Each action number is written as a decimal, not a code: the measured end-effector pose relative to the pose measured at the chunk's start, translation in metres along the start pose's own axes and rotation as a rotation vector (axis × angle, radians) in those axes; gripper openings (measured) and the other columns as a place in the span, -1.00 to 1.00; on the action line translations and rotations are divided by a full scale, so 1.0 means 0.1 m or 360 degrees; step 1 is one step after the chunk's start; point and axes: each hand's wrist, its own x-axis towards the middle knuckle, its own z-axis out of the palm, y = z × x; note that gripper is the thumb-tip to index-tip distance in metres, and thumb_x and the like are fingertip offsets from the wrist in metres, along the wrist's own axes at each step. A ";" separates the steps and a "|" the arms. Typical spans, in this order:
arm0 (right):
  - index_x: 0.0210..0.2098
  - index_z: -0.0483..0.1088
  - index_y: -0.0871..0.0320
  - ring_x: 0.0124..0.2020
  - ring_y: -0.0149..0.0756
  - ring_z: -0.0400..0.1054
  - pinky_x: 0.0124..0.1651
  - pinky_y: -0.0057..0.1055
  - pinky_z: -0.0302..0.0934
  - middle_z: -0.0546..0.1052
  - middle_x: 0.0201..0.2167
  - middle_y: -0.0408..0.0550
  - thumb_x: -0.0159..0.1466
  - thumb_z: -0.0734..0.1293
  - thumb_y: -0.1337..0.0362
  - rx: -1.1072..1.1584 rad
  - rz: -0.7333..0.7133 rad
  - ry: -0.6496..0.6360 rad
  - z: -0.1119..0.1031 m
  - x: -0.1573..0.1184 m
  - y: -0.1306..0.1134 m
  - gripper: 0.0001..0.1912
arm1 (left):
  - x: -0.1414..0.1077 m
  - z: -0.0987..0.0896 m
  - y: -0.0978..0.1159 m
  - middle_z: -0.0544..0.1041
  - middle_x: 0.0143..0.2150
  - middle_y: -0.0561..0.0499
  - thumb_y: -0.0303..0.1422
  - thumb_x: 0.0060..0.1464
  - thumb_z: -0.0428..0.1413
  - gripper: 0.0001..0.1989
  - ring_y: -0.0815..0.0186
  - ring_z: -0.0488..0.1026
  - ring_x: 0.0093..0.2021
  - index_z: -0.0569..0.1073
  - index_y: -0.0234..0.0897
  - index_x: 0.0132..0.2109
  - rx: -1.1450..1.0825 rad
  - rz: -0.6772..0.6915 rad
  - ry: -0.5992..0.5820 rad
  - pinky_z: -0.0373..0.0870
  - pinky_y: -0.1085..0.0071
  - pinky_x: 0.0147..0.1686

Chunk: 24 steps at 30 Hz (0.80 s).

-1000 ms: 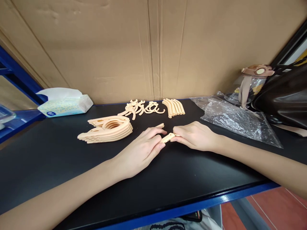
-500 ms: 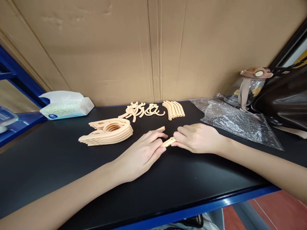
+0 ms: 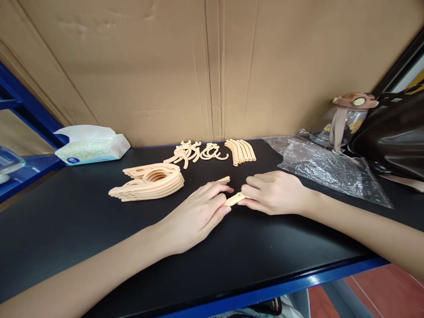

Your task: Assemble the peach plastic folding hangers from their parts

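Note:
Between my hands, low over the black tabletop, is a beige plastic piece [image 3: 235, 199]. My left hand [image 3: 195, 216] is closed on its left part, and another beige end pokes out above the fingers. My right hand [image 3: 276, 193] pinches the right end, mostly covered by the fingers. To the left lies a stack of beige curved hanger parts [image 3: 149, 187]. Farther back are a loose heap of beige hooks and small parts [image 3: 187, 152] and a row of curved beige arms [image 3: 243, 151].
A tissue pack [image 3: 92, 145] sits at the back left. At the right are a clear plastic bag [image 3: 331, 170], a bottle with a strap [image 3: 353, 117] and a dark bag [image 3: 394, 137]. Cardboard [image 3: 149, 66] stands behind the black table [image 3: 232, 274].
Both hands and the piece between them have shifted very slightly to the right and down. The grip looks the same.

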 end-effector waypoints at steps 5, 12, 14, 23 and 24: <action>-0.48 0.29 0.17 -0.60 -0.44 0.16 -0.53 -0.40 -0.18 0.34 -0.58 -0.17 0.40 0.06 0.13 0.0049 0.0022 -0.0010 0.00 0.00 -0.01 -0.59 | 0.00 0.00 0.00 0.34 0.15 -0.07 -0.34 0.34 -0.21 -0.66 0.23 0.05 0.31 0.28 -0.26 0.16 -0.0004 -0.0004 -0.0003 0.15 0.22 0.25; -0.52 0.28 0.18 -0.62 -0.46 0.12 -0.54 -0.40 -0.21 0.32 -0.61 -0.18 0.40 0.06 0.12 0.0077 0.0046 0.0016 -0.02 0.00 -0.02 -0.56 | 0.00 0.00 -0.02 0.32 0.16 -0.06 -0.35 0.35 -0.21 -0.66 0.27 0.03 0.32 0.27 -0.28 0.17 0.0000 -0.0001 -0.0001 0.13 0.29 0.25; -0.53 0.27 0.18 -0.62 -0.46 0.11 -0.54 -0.40 -0.20 0.31 -0.62 -0.18 0.40 0.07 0.12 0.0075 0.0048 0.0033 -0.02 0.00 -0.02 -0.56 | 0.00 0.00 -0.02 0.31 0.17 -0.06 -0.35 0.35 -0.21 -0.66 0.28 0.03 0.31 0.27 -0.28 0.16 0.0002 0.0005 0.0006 0.13 0.30 0.24; -0.48 0.26 0.17 -0.61 -0.46 0.08 -0.51 -0.42 -0.18 0.32 -0.59 -0.21 0.33 0.16 0.13 0.0389 0.0145 -0.0041 -0.02 0.00 0.07 -0.68 | 0.01 0.02 -0.03 0.31 0.13 -0.06 -0.20 0.31 -0.13 -0.75 0.17 0.21 0.19 0.35 -0.22 -0.15 -0.0031 -0.0221 0.0134 0.23 0.18 0.10; -0.46 0.26 0.17 -0.59 -0.46 0.08 -0.50 -0.43 -0.16 0.32 -0.58 -0.21 0.31 0.17 0.16 0.0459 0.0181 -0.0067 -0.02 0.00 0.07 -0.72 | 0.01 0.02 -0.05 0.32 0.11 -0.05 -0.19 0.31 -0.14 -0.74 0.17 0.21 0.18 0.35 -0.21 -0.16 -0.0055 -0.0266 0.0166 0.22 0.18 0.09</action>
